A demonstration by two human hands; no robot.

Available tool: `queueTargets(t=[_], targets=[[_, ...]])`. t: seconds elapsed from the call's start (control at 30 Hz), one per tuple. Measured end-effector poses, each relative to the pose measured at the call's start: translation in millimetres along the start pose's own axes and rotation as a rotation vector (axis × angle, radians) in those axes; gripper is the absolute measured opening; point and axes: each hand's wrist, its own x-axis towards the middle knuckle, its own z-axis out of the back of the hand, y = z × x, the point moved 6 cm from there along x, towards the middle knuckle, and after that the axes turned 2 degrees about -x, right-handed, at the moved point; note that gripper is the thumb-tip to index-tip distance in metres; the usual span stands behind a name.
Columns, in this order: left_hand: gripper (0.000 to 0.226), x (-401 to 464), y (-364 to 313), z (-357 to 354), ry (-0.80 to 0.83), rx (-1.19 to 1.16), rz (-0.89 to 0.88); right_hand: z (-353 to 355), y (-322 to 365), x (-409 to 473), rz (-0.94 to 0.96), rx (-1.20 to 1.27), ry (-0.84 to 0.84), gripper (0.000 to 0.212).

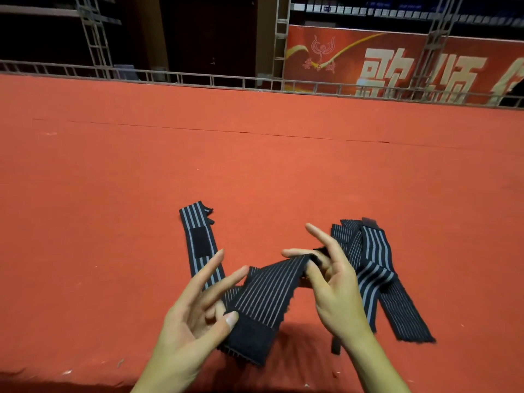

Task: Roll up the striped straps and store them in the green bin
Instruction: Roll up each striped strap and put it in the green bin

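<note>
My left hand [187,316] pinches the near end of a strap [263,293] btwn thumb and fingers; thumb tip sits on the plain black fuzzy patch at that end, index and middle stretched out and up. My right hand [337,282] grips the far end of the same strap, fingers curled round it, index and pinky sticking out. Strap hangs in the air btwn both hands, above the carpet [255,165], slanting from near-left up to far-right. Not rolled yet.

Strap material: stretchy ribbed knit, black w/ thin pale lengthwise stripes, flat band shape, edges a bit frayed.

Count: I can tell 3 straps at least. 1 in my hands. 1 flat strap [198,245] on the carpet to the left, running near-far, w/ wider grey-blue stripes, a black rectangular patch on it and a notched far end; its near part goes behind my left fingers. Right of my right hand a loose pile [374,268] of same fabric, folded and crossed over itself, tails running near-right; can't tell if 1 or 2 straps in it.

Carpet: red, felt-like, matte, w/ a thin seam line across the far part. Far edge: grey metal truss rail [198,79], 2 upright truss posts, and a red banner [354,61] w/ big pale characters on the far right.
</note>
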Motion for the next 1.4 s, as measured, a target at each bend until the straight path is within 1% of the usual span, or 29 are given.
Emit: queueTargets(t=[0.07,0.2,0.23,0.3,0.37,0.43,0.5,0.6,0.7,0.77,0.83,0.9,1.03,1.1,1.13,1.17,1.2,1.23,1.33,1.4], targets=[[0.078,2,0,0,-0.024,0.021,0.007,-1,8,1,0.026,-0.033,0.0,0.055],[0.073,6,3,2,-0.055,0.007,0.03,6,24,10,0.072,0.002,-0.044,0.063],[0.076,6,8,1,-0.033,-0.015,0.069,8,28,14,0.084,0.011,-0.058,0.063],[0.091,3,18,-7,0.055,-0.037,0.171,10,37,21,0.124,0.018,-0.098,0.06],[0.102,-1,28,-18,0.134,0.03,0.249,10,48,25,0.156,0.043,-0.136,0.057],[0.103,-2,35,-28,0.149,0.112,0.291,9,59,27,0.175,0.095,-0.162,0.052],[0.103,0,40,-35,0.13,0.129,0.286,8,68,27,0.183,0.135,-0.172,0.049],[0.097,7,35,-41,0.099,0.178,0.209,12,77,25,0.193,0.151,-0.16,0.05],[0.082,11,26,-39,0.07,0.256,0.129,23,75,26,0.181,0.124,-0.16,0.054],[0.072,12,26,-33,0.029,0.2,0.113,32,67,29,0.16,0.098,-0.164,0.057],[0.063,12,28,-29,-0.003,0.117,0.124,38,60,30,0.136,0.084,-0.147,0.061],[0.063,14,27,-29,-0.018,0.105,0.13,35,59,28,0.121,0.099,-0.099,0.063],[0.062,34,0,-35,-0.083,0.092,0.055,9,60,17,0.103,0.125,0.084,0.065],[0.068,46,-18,-40,-0.116,0.052,0.029,-2,54,14,0.076,0.118,0.162,0.065],[0.067,51,-26,-42,-0.129,0.025,0.031,-5,51,12,0.067,0.1,0.193,0.066],[0.058,55,-32,-44,-0.144,-0.011,0.034,-8,48,10,0.067,0.087,0.218,0.065],[0.049,59,-36,-46,-0.16,-0.043,0.044,-9,46,8,0.068,0.085,0.236,0.062],[0.046,61,-37,-49,-0.172,-0.067,0.059,-10,46,6,0.067,0.089,0.245,0.059],[0.053,63,-31,-53,-0.187,-0.075,0.078,-2,46,2,0.043,0.152,0.254,0.055],[0.056,63,-23,-46,-0.238,-0.101,0.093,18,42,4,0.035,0.159,0.187,0.052]])
